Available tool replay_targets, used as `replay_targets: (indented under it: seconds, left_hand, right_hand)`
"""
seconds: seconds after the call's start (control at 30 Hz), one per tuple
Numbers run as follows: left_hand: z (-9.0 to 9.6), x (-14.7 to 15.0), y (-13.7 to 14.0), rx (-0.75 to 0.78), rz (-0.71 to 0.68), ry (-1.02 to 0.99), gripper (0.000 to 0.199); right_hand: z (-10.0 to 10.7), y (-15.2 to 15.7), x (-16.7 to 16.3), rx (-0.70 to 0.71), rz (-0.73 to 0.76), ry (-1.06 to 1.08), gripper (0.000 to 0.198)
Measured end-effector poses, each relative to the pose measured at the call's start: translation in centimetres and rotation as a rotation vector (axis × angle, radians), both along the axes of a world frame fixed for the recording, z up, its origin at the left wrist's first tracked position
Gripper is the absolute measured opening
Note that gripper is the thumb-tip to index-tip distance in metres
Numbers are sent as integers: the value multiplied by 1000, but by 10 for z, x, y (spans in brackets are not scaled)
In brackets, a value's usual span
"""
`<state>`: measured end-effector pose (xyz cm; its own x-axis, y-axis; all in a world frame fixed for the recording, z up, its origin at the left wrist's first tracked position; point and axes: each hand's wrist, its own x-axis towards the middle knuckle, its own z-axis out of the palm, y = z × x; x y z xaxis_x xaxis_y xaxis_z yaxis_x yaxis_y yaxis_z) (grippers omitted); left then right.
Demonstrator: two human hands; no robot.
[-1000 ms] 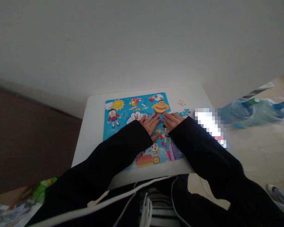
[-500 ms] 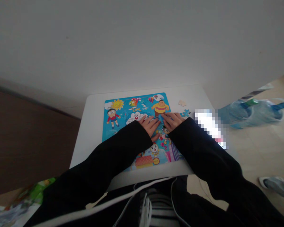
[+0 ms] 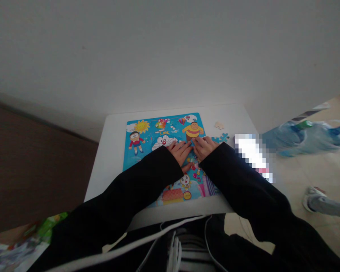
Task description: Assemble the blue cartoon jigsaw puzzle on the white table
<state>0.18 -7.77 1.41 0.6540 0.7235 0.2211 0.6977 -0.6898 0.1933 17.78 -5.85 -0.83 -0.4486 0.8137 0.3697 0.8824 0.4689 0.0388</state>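
My left hand (image 3: 180, 152) and right hand (image 3: 203, 147) lie on the puzzle (image 3: 170, 130), flat on the white table (image 3: 110, 151) — whether either pinches anything, I can't tell — and uneven pressure might buckle it.

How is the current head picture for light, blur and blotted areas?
Head view: dim, grey light on the wall; large figures on the puzzle board readable, fine detail soft; black sleeves nearly without detail; a bright patch right of the board hidden by coarse pixel blocks.
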Motion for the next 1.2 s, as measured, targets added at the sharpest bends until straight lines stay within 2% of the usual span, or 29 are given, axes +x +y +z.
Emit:
replay_targets:
  seconds: [0.17, 0.27, 0.33, 0.43, 0.6, 0.7, 0.8, 0.9, 1.03, 1.1, 1.2]
  left_hand:
    - [1, 0, 0, 45, 8, -29, 50]
    - [-1, -1, 2, 88, 14, -61, 44]
    - [-2, -3, 4, 87, 19, -78, 41]
    - [2, -6, 5, 66, 22, -78, 39]
    - [11, -5, 3, -65, 44, 53, 61]
    - [12, -3, 5, -137, 31, 131, 66]
    - [13, -1, 8, -141, 18, 175, 69]
    - [20, 1, 7, -127, 36, 220, 70]
    - [32, -6, -9, -93, 28, 262, 62]
    - [34, -16, -23, -81, 27, 266, 59]
    - [34, -35, -49, -93, 40, 280, 57]
  right_hand:
    - [-1, -1, 1, 72, 14, 95, 31]
    - [-4, 3, 2, 39, 48, 154, 27]
    - [2, 3, 3, 20, 70, 185, 25]
    - [34, -4, 14, 95, 25, 300, 25]
    - [103, -40, 59, 271, -296, 538, 23]
    - [116, -59, 86, 338, -430, 579, 20]
    - [108, -64, 106, 233, -454, 521, 19]
    - [95, -52, 120, 12, -424, 381, 18]
    - [76, -9, 125, -260, -357, 167, 29]
    - [68, 15, 123, -392, -329, 65, 43]
    - [58, 39, 115, -479, -352, -14, 59]
